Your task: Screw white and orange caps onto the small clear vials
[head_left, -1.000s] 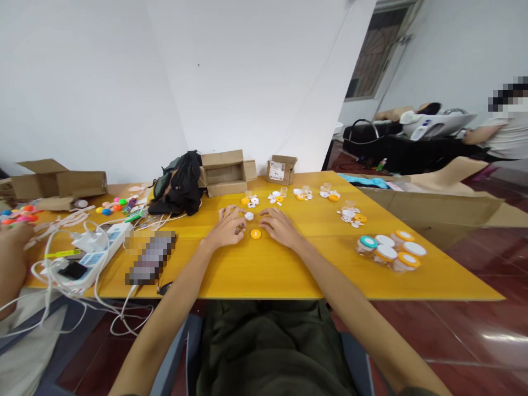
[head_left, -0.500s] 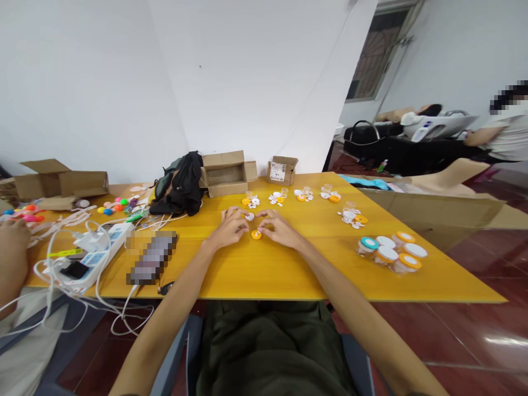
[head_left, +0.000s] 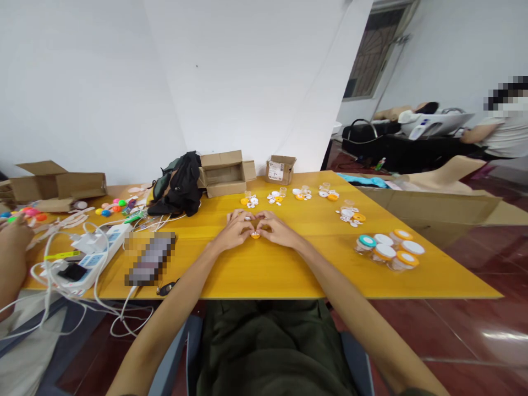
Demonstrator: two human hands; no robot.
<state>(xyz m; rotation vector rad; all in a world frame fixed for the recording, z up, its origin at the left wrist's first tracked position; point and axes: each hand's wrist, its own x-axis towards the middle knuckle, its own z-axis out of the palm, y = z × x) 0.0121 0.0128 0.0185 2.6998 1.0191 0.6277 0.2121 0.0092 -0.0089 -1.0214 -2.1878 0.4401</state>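
My left hand (head_left: 236,232) and my right hand (head_left: 275,229) meet over the middle of the table. Between their thumbs and fingertips is a small orange lid (head_left: 256,236) with a white part on top, pinched from both sides. The curled fingers hide much of the lid. A white piece (head_left: 247,218) shows partly behind the fingers of my left hand. Beyond the hands lie small groups of white discs (head_left: 252,202), orange rings (head_left: 279,199) and little clear cups (head_left: 282,191).
Finished-looking clear jars with orange, white and teal lids (head_left: 385,252) stand at the right. Left are a phone (head_left: 152,258), a power strip (head_left: 101,256) with cables and a black bag (head_left: 181,184). Cardboard boxes (head_left: 225,175) line the wall. Another person's hand (head_left: 14,242) is at far left.
My hands have drawn closer together, and the fingertips now close around the orange lid, covering more of it. The white piece behind is more hidden. The view has shifted slightly.
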